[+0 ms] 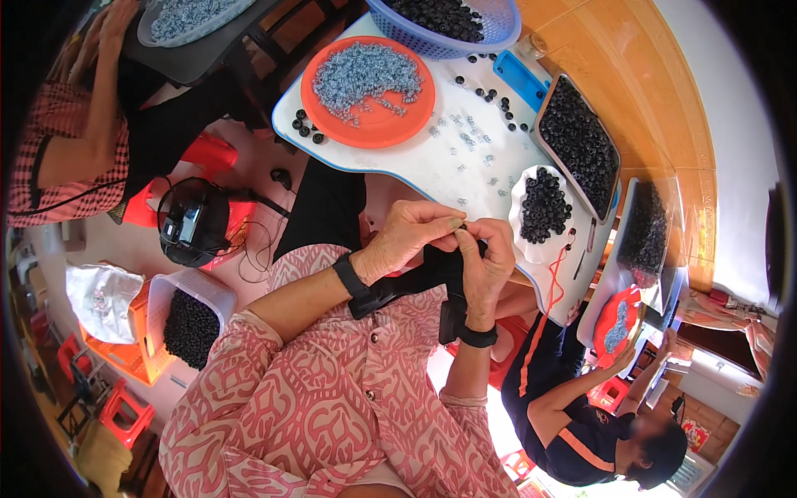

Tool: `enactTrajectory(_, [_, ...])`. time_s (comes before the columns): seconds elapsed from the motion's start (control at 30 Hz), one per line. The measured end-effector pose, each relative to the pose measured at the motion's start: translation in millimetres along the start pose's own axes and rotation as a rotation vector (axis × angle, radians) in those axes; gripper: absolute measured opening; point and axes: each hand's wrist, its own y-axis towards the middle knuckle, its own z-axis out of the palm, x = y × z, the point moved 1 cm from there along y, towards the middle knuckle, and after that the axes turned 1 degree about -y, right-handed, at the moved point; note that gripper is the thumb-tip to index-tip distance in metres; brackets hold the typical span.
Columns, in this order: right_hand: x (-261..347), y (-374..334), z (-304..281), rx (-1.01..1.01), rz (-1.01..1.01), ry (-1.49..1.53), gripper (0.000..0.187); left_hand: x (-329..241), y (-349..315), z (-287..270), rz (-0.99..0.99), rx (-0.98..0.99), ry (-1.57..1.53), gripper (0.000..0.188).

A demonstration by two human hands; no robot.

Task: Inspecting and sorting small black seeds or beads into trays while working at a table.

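In front of my body, over the white table's near edge, my left hand and my right hand meet with thumbs and forefingers pinched together. Between the fingertips shows a bit of a small dark piece, mostly covered, so its kind is unclear. Just beyond, small clear bluish plastic pieces lie scattered on the table. An orange-red round tray to the left carries a heap of the same pieces. Right of my hands stands a white scalloped dish of small black round parts.
A blue-purple basket and a rectangular tray hold more black parts. Near them are a blue holder and a red cord. People sit at left and lower right. A bin of black parts stands on the left.
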Motion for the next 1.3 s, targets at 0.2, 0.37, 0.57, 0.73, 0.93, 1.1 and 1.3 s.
enactTrajectory(0.2, [-2,-2,-1,0.038,-0.012,-0.069,0.014,1,2,-3,-0.074,0.009,-0.042,0.026])
enactTrajectory(0.37, [-5,-3,0,0.091,-0.037,-0.117,0.014,4,1,-2,-0.093,0.01,-0.049,0.025])
enactTrajectory(0.57, [-4,-8,3,0.133,0.003,-0.138,0.013,6,1,-4,-0.11,-0.012,-0.012,0.026])
enactTrajectory(0.73, [-4,-9,2,0.132,0.073,-0.122,0.017,9,4,-8,-0.124,0.021,-0.037,0.026])
enactTrajectory(0.93, [-4,-14,9,0.0,0.121,0.023,0.017,1,2,-3,-0.101,0.006,-0.025,0.024])
enactTrajectory(1.1, [-1,-15,11,-0.059,0.105,0.065,0.015,-2,1,-5,-0.079,-0.073,-0.067,0.02])
enactTrajectory(1.3, [-13,-21,6,-0.088,0.133,0.049,0.013,-34,19,-1,-0.002,-0.174,0.022,0.025])
